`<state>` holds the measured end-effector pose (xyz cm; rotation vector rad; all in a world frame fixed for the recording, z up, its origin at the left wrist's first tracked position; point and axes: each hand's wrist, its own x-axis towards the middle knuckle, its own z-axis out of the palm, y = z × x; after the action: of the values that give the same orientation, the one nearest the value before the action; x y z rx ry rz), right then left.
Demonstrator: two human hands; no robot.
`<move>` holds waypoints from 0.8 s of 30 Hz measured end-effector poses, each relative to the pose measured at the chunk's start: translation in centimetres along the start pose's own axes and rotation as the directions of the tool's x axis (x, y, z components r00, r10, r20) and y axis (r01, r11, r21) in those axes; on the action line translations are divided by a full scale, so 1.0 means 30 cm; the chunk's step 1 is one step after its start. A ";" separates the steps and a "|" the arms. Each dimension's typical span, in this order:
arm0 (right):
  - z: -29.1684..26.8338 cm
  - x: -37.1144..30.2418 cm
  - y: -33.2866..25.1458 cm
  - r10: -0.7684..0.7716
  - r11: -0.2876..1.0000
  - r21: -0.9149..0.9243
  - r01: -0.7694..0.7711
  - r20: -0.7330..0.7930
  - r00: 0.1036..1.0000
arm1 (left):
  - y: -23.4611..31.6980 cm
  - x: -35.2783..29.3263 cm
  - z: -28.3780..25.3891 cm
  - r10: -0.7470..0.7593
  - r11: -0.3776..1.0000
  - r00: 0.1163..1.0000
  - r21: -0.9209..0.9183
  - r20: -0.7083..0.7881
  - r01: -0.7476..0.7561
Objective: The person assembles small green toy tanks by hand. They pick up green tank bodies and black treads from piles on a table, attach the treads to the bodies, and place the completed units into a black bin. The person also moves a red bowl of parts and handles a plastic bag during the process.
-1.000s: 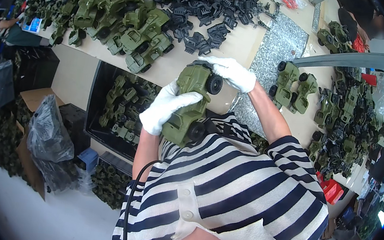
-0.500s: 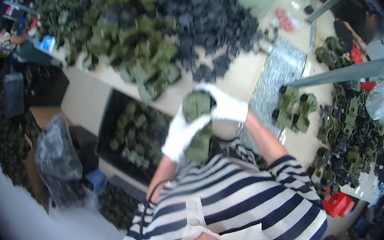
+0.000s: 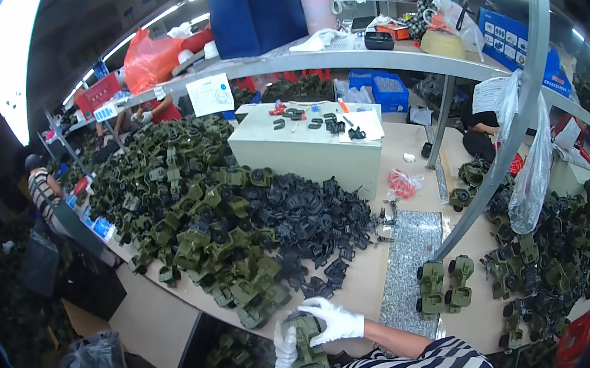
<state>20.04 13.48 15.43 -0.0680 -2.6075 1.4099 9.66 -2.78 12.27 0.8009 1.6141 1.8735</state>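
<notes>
At the table's near edge, an olive-green plastic toy vehicle (image 3: 311, 367) is held in both white-gloved hands. My left hand (image 3: 285, 350) is closed round its left side. My right hand (image 3: 335, 322) reaches over its far end from the right, fingers curled against it. Just beyond my hands lie a heap of green toy vehicle bodies (image 3: 218, 269) and a pile of black plastic parts (image 3: 306, 217). Two green toy vehicles with black wheels (image 3: 431, 288) stand to the right, past a silvery patterned strip (image 3: 404, 274).
A pale box (image 3: 305, 156) bearing small parts stands behind the piles. A slanting metal post (image 3: 480, 196) rises on the right, beside more heaped vehicles (image 3: 550, 283). A metal shelf (image 3: 365, 61) crosses overhead. Below the table's near edge sits a dark bin (image 3: 229, 364) of green parts.
The view has tilted up, so my hands now appear lower and the shelf has come into sight. Both hands still hold the toy vehicle.
</notes>
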 end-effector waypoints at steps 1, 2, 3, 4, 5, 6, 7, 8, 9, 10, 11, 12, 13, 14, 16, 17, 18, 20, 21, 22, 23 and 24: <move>0.036 -0.010 0.018 -0.011 0.981 0.193 0.018 -0.041 0.999 | -0.007 0.005 -0.005 0.062 0.996 0.998 0.065 -0.005 -0.062; 0.066 -0.026 0.033 -0.008 0.927 0.373 0.044 -0.097 0.995 | -0.022 0.015 -0.007 0.125 0.985 0.992 0.122 0.010 -0.126; 0.109 -0.032 0.026 0.050 0.914 0.404 0.024 -0.171 0.984 | -0.022 0.024 -0.010 0.162 0.972 0.987 0.173 -0.012 -0.157; 0.149 -0.015 0.009 0.089 0.931 0.364 0.038 -0.326 0.941 | -0.017 0.041 -0.005 0.234 0.962 0.971 0.134 0.055 -0.239; 0.165 -0.002 -0.032 0.142 0.932 0.363 0.023 -0.423 0.895 | 0.011 0.042 -0.003 0.211 0.959 0.977 0.186 0.037 -0.214; 0.171 0.007 -0.072 0.196 0.934 0.356 0.004 -0.523 0.829 | 0.022 0.053 0.009 0.191 0.954 0.981 0.228 0.030 -0.193; 0.182 0.020 -0.084 0.181 0.945 0.325 0.027 -0.590 0.787 | 0.003 0.062 0.017 0.210 0.955 0.978 0.218 -0.020 -0.200; 0.185 0.029 -0.089 0.169 0.956 0.290 0.039 -0.656 0.736 | 0.013 0.079 0.013 0.236 0.946 0.972 0.223 0.014 -0.233; 0.171 0.036 -0.098 0.153 0.960 0.275 0.056 -0.680 0.717 | -0.008 0.101 0.000 0.240 0.947 0.970 0.213 0.026 -0.240; 0.180 0.049 -0.071 0.135 0.974 0.224 0.038 -0.707 0.695 | -0.027 0.122 -0.003 0.242 0.948 0.970 0.205 0.029 -0.243; 0.169 0.044 -0.048 0.146 0.971 0.235 0.043 -0.726 0.673 | -0.017 0.146 0.026 0.257 0.931 0.964 0.250 0.070 -0.266; 0.157 0.036 -0.029 0.154 0.967 0.250 0.055 -0.740 0.654 | -0.007 0.164 0.051 0.274 0.908 0.956 0.301 0.105 -0.293; 0.138 0.028 -0.028 0.187 0.966 0.257 0.018 -0.749 0.636 | -0.008 0.183 0.070 0.279 0.902 0.953 0.309 0.119 -0.303; 0.120 0.010 -0.022 0.231 0.962 0.274 -0.024 -0.755 0.613 | -0.014 0.206 0.100 0.276 0.902 0.944 0.291 0.183 -0.320; 0.076 -0.023 -0.035 0.295 0.955 0.255 -0.152 -0.761 0.578 | -0.018 0.236 0.149 0.270 0.898 0.915 0.265 0.300 -0.352; 0.040 -0.042 -0.053 0.325 0.944 0.221 -0.246 -0.753 0.572 | -0.022 0.227 0.171 0.258 0.930 0.920 0.181 0.295 -0.319; 0.012 -0.062 -0.069 0.353 0.924 0.186 -0.334 -0.752 0.557 | -0.012 0.216 0.212 0.250 0.953 0.921 0.093 0.300 -0.289; 0.005 -0.098 -0.004 0.140 0.963 0.006 -0.268 -0.865 0.483 | 0.015 0.178 0.302 0.223 0.975 0.928 -0.077 0.298 -0.210; 0.004 -0.120 -0.012 0.179 0.972 0.075 -0.224 -0.852 0.491 | 0.026 0.150 0.340 0.202 0.974 0.935 -0.157 0.291 -0.162; -0.002 -0.144 -0.023 0.214 0.974 0.144 -0.175 -0.836 0.504 | 0.032 0.126 0.366 0.177 0.966 0.943 -0.234 0.281 -0.112; -0.011 -0.175 -0.039 0.227 0.969 0.146 -0.197 -0.842 0.490 | 0.010 0.120 0.382 0.158 0.963 0.937 -0.257 0.311 -0.077; -0.024 -0.195 -0.060 0.230 0.968 0.145 -0.207 -0.843 0.486 | -0.006 0.118 0.387 0.146 0.960 0.931 -0.274 0.334 -0.053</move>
<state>25.99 12.35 16.54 -0.8967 -1.7418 1.0377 15.77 7.63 13.66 1.0474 1.0990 1.8347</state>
